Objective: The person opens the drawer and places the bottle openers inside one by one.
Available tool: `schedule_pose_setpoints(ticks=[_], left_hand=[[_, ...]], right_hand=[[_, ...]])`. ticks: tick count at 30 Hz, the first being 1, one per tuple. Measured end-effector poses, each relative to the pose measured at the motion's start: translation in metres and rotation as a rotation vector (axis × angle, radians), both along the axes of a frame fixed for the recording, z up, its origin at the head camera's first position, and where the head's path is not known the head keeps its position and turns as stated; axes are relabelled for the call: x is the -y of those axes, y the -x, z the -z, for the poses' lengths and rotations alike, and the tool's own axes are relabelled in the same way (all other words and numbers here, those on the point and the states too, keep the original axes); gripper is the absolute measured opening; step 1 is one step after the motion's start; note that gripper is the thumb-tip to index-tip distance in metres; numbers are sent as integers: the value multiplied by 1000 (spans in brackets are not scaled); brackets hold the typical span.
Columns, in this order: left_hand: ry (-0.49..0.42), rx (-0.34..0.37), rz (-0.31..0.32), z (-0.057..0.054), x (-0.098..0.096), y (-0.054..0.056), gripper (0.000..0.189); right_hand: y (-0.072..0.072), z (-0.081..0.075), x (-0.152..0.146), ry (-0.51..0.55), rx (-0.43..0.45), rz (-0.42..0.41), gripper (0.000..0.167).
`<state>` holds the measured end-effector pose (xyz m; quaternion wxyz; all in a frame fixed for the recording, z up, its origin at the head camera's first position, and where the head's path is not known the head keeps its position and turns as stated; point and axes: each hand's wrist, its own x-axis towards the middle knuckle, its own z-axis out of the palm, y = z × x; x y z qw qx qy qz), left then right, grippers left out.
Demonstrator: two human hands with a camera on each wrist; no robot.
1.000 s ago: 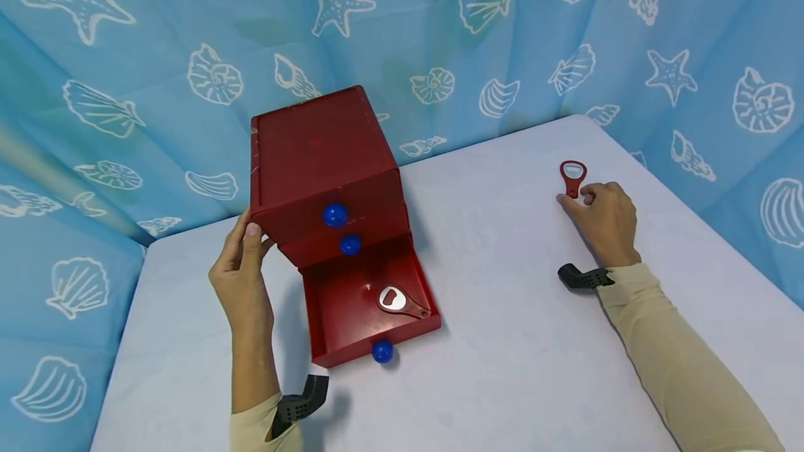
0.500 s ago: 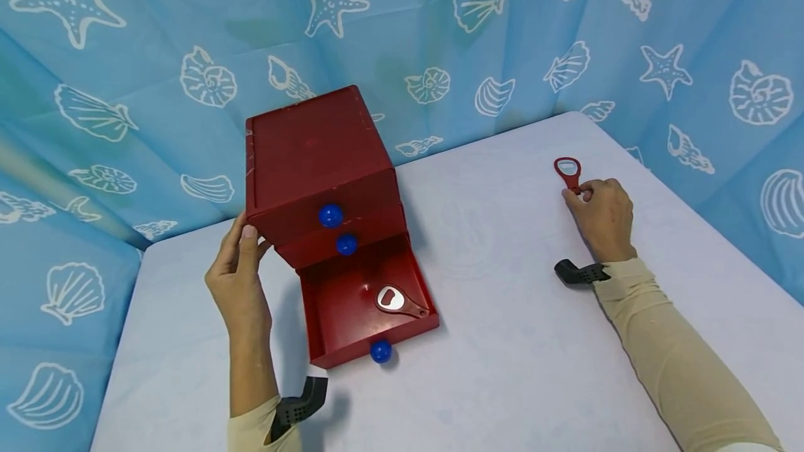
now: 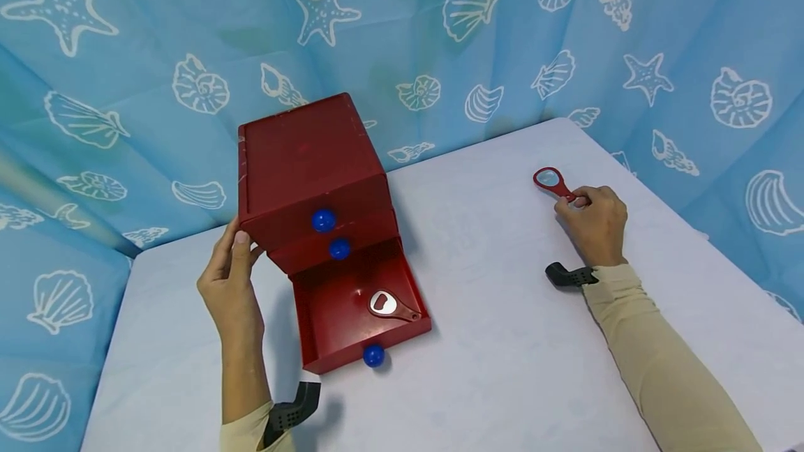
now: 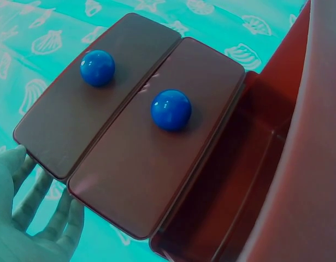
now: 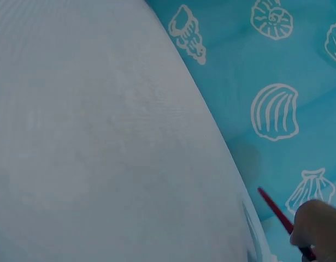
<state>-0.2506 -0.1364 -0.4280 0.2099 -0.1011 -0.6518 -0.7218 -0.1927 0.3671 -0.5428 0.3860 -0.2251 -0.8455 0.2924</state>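
A red drawer cabinet point(image 3: 308, 159) with blue knobs stands at the back left of the white table. Its bottom drawer point(image 3: 336, 330) is pulled out, and a bottle opener point(image 3: 384, 303) with a silver head and dark red handle lies inside. My left hand point(image 3: 234, 281) rests against the cabinet's left side, thumb at the front corner; in the left wrist view its fingers point(image 4: 25, 210) are spread along that side. At the back right, my right hand point(image 3: 595, 222) pinches the handle end of another red bottle opener point(image 3: 553, 180), its head pointing up and left.
The two upper drawers are pushed in, each with a blue knob point(image 3: 323, 220). A blue curtain point(image 3: 421, 40) with white shell prints hangs behind the table point(image 3: 477, 340) and along its sides. White tabletop lies between the cabinet and the right hand.
My right thumb and fingers have closed on the opener's handle, and its head has swung to the left. The left hand keeps its place at the cabinet. The head view has shifted slightly.
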Motion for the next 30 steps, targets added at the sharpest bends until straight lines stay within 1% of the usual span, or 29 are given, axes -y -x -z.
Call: schedule_pose_setpoints(ticks=[5,8,13,20,28,30], left_hand=[[8,8,-3,2,-1,-1,38],[10,6,-8,3,0,-1,37],[-9,-12,4,3,-1,1,36],[-24,-9,14,0,-2,-2,35],[-3,-20,-4,2,-2,-1,35],[-10,-20,-6,2,-2,-2,35]], right_hand=[[-10,3,2,36,-90,-13,20],[-15,3,5,27,-121,-29,19],[-22,0,13,20,-145,-44,20],[-28,-3,23,44,-182,-74,17],[-34,-9,37,68,-225,-123,14],[-35,-10,42,71,-231,-138,14]])
